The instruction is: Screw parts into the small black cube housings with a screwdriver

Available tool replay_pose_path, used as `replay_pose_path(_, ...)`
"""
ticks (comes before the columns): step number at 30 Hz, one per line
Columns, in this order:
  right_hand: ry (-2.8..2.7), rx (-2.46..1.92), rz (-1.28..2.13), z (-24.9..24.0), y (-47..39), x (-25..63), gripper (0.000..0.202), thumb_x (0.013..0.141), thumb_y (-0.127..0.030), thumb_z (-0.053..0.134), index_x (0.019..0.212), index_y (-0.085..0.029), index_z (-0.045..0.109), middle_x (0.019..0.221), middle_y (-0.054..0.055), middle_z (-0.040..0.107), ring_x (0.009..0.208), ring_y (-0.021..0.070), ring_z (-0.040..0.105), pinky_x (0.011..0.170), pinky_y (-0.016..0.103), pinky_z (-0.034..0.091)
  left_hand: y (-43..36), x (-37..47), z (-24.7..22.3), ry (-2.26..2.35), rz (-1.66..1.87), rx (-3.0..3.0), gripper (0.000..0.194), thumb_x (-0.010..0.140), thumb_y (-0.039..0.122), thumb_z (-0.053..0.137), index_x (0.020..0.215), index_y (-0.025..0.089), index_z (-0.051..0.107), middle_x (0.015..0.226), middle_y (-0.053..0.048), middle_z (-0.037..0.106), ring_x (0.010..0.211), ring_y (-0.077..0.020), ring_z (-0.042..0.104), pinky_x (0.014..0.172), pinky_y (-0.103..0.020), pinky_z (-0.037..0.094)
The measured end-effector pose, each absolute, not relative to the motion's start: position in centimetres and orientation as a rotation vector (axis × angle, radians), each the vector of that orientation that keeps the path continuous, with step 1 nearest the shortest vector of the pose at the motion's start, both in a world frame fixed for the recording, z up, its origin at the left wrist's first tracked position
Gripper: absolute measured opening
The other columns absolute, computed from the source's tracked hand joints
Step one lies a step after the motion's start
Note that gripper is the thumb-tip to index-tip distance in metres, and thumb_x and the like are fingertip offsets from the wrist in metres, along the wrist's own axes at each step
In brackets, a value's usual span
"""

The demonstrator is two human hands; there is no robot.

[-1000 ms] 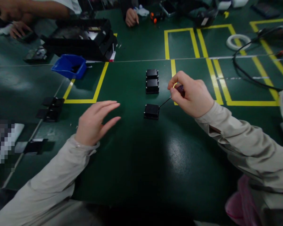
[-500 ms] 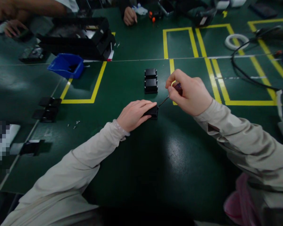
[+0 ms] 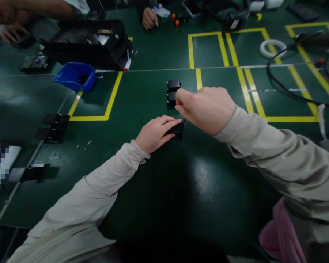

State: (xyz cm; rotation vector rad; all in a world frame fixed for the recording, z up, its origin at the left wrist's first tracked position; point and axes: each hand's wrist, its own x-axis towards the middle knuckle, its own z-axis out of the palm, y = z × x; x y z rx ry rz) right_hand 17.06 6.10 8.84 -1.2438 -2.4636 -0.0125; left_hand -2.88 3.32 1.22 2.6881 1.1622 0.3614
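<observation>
My left hand point(image 3: 157, 134) grips a small black block point(image 3: 177, 130) flat on the green table point(image 3: 142, 95), fingers across its top and side. Above the block's right end, my right hand point(image 3: 205, 107) is closed round a screwdriver, its handle hidden by the fingers. The thin dark shaft point(image 3: 184, 122) shows below the fist, its tip at the block's right edge. Just beyond stands another black piece with two raised sections point(image 3: 174, 86), partly covered by my right fingertips.
A blue bin point(image 3: 76, 76) and stacked black trays point(image 3: 87, 45) stand at the left back. Small screws point(image 3: 85, 148) and more black parts point(image 3: 53, 128) lie left. White tape roll point(image 3: 272, 48) and a black cable point(image 3: 279, 87) are right. Another person's hand point(image 3: 149, 18) rests at the far edge.
My right hand has moved left and turned over the block, and the screwdriver stands more upright. My left hand holds the block as before.
</observation>
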Motion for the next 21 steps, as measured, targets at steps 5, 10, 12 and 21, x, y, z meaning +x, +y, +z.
replay_pose_path(5, -2.494, -1.216, 0.051, 9.3, 5.3, 17.7, 0.011, 0.089, -0.03, 0.055, 0.097, -0.023, 0.057, 0.065, 0.002, 0.063, 0.071, 0.022, 0.068, 0.066, 0.032, 0.047, 3.7, -3.5, 0.6, 1.082, 0.413, 2.647, 0.05, 0.094, 0.025, 0.053, 0.142, 0.021, 0.042, 0.132, -0.01, 0.053, 0.12, -0.0248, 0.051, 0.102, -0.04, 0.044)
replay_pose_path(10, -2.515, -1.405, -0.056, 9.6, 4.6, 18.2, 0.025, 0.095, -0.036, 0.044, 0.104, -0.018, 0.059, 0.074, 0.005, 0.069, 0.079, 0.0222, 0.069, 0.069, 0.031, 0.046, 4.3, -3.9, 0.3, 0.991, 0.405, 2.586, 0.051, 0.095, 0.025, 0.052, 0.145, 0.023, 0.039, 0.129, -0.009, 0.055, 0.119, -0.0232, 0.052, 0.103, -0.04, 0.044)
replay_pose_path(12, -2.513, -1.402, -0.031, 9.7, 4.5, 18.1, 0.027, 0.095, -0.033, 0.044, 0.112, -0.017, 0.057, 0.077, 0.005, 0.069, 0.077, 0.0217, 0.068, 0.068, 0.031, 0.045, 4.4, -4.0, 0.4, 0.987, 0.395, 2.588, 0.051, 0.096, 0.026, 0.052, 0.145, 0.023, 0.039, 0.129, -0.009, 0.055, 0.119, -0.0233, 0.052, 0.102, -0.04, 0.044)
replay_pose_path(21, -2.355, -1.467, 0.124, 8.7, 4.3, 19.1, 0.022, 0.092, -0.029, 0.047, 0.107, -0.02, 0.061, 0.066, 0.003, 0.061, 0.064, 0.0186, 0.06, 0.066, 0.031, 0.041, 4.0, -3.1, 2.4, 1.041, 0.218, 2.651, 0.054, 0.094, 0.025, 0.053, 0.145, 0.024, 0.037, 0.128, -0.009, 0.054, 0.113, -0.0226, 0.056, 0.095, -0.036, 0.05)
